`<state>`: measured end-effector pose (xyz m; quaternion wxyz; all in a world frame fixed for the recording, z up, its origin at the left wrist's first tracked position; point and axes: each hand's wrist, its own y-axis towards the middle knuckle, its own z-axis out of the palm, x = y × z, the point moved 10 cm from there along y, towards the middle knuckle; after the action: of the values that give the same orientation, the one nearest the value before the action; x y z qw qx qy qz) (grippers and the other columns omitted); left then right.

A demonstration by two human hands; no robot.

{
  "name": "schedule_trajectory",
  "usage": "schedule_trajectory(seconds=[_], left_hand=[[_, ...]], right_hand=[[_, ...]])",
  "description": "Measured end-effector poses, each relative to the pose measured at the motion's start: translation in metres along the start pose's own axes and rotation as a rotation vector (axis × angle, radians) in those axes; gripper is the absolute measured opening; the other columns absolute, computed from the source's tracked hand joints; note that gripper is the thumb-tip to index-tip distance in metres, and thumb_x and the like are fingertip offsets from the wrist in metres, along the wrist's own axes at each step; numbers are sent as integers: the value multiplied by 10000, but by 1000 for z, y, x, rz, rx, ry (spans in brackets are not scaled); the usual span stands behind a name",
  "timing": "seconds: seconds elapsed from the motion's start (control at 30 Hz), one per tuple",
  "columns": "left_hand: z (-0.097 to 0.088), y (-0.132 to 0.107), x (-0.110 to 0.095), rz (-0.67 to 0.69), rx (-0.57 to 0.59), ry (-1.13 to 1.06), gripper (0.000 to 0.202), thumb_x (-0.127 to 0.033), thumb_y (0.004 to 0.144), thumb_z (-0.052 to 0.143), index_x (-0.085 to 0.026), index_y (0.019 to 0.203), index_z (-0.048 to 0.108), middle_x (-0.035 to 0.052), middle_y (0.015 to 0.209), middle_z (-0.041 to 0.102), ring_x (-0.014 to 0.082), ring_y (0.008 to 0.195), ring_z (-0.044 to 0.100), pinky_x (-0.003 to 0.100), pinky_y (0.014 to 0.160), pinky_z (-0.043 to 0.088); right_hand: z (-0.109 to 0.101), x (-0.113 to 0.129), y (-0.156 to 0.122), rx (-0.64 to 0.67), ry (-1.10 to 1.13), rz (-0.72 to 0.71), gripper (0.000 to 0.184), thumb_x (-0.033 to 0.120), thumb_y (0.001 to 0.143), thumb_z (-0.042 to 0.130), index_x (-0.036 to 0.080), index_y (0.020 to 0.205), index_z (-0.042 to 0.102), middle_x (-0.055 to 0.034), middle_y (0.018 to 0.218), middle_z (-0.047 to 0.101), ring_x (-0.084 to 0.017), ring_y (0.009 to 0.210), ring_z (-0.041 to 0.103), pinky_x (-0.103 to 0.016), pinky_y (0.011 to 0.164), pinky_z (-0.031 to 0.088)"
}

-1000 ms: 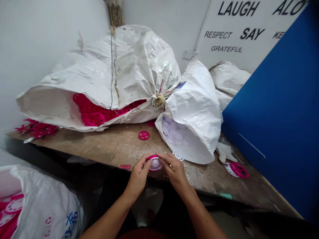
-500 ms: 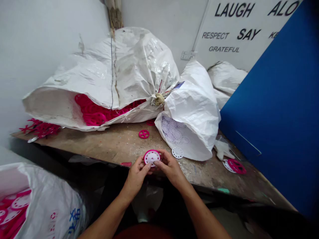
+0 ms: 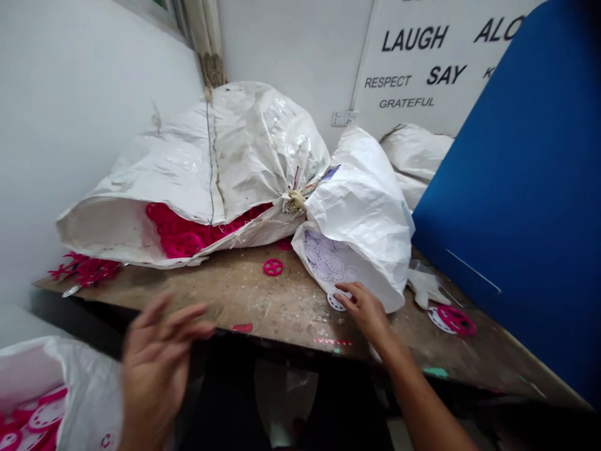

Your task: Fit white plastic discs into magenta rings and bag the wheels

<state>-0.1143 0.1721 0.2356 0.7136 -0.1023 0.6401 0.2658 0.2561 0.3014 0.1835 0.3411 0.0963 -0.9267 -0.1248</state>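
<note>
My left hand [image 3: 157, 351] hovers blurred over the table's front left edge, fingers spread and empty, above a white sack [image 3: 70, 401] holding pink-and-white wheels. My right hand [image 3: 365, 308] rests on the wooden table [image 3: 263, 294] with its fingertips touching a white perforated disc [image 3: 335, 301] at the mouth of a small white sack [image 3: 361, 213] full of such discs. A lone pink spoked wheel [image 3: 273, 267] lies on the table between my hands and a big sack [image 3: 206, 169] of pink wheels.
A blue panel [image 3: 516, 188] stands along the right side. A pink wheel on a white disc [image 3: 453, 318] lies near it, beside a scrap of white plastic [image 3: 425, 285]. Pink sprue pieces [image 3: 84, 269] lie at the far left. A small pink fragment [image 3: 241, 327] sits at the front edge.
Both hands held an assembled pink-and-white wheel together; now they have parted. The left hand swung down left and is empty; the right reached forward to a white disc. The view shifted left.
</note>
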Motion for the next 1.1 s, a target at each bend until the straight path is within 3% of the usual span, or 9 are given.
schedule_trajectory(seconds=[0.17,0.3,0.4,0.47,0.6,0.7,0.87,1.0,1.1], left_hand=[[137,49,71,315,484,715,209,-247,856,508,-200,1024,624,57,1030,652,181,929,611,311,818,494],[178,91,113,364,513,880,148,-137,806,543,-175,887,661,79,977,630,219,973,567,374,908,433],[183,93,117,371,550,929,143,-139,819,520,-164,835,660,72,910,609,196,869,579,343,840,461],[185,76,113,398,619,930,181,-137,836,491,-182,887,659,59,959,606,176,863,584,308,814,471],[188,10,89,546,811,750,320,-70,825,454,-237,1015,651,53,1219,557,185,1039,566,305,883,461],[177,-13,77,385,737,444,248,-157,849,494,-241,1003,669,62,1354,481,204,1075,573,330,916,464],[159,-16,119,-376,462,-177,652,-288,782,636,-213,1375,376,123,1224,601,206,943,649,326,798,539],[147,-8,117,-411,358,-228,602,-347,764,651,-150,1303,473,120,1180,623,220,1004,622,314,799,551],[137,-6,108,-339,337,-147,538,-430,796,589,-137,1244,533,120,1191,610,245,1020,612,330,752,573]], right_hand=[[19,-23,-3,116,-399,-116,350,348,809,589,190,1114,652,-102,1105,644,-262,942,580,-365,840,436],[16,-19,-7,77,-377,-139,294,322,871,471,185,1036,672,-107,992,692,-263,886,604,-366,793,430],[-2,-23,-5,-53,-115,-6,303,359,878,423,175,944,655,-101,862,691,-238,785,610,-340,741,431],[-1,-23,-2,-68,187,120,299,424,861,448,179,872,620,-63,776,656,-205,711,589,-304,681,437],[30,6,9,34,679,225,297,471,808,535,177,776,558,10,690,565,-139,646,518,-237,605,411],[53,30,15,95,799,226,280,457,794,562,180,768,532,28,677,547,-121,624,497,-225,591,401],[59,60,7,50,571,5,238,381,871,500,181,964,590,-34,879,648,-161,784,580,-273,722,446],[56,89,-9,-51,81,-265,303,314,896,491,205,1143,627,-83,1035,671,-207,912,592,-327,802,420],[54,94,-14,-74,21,-291,318,316,910,467,216,1157,640,-90,1034,682,-211,897,607,-333,796,430]])
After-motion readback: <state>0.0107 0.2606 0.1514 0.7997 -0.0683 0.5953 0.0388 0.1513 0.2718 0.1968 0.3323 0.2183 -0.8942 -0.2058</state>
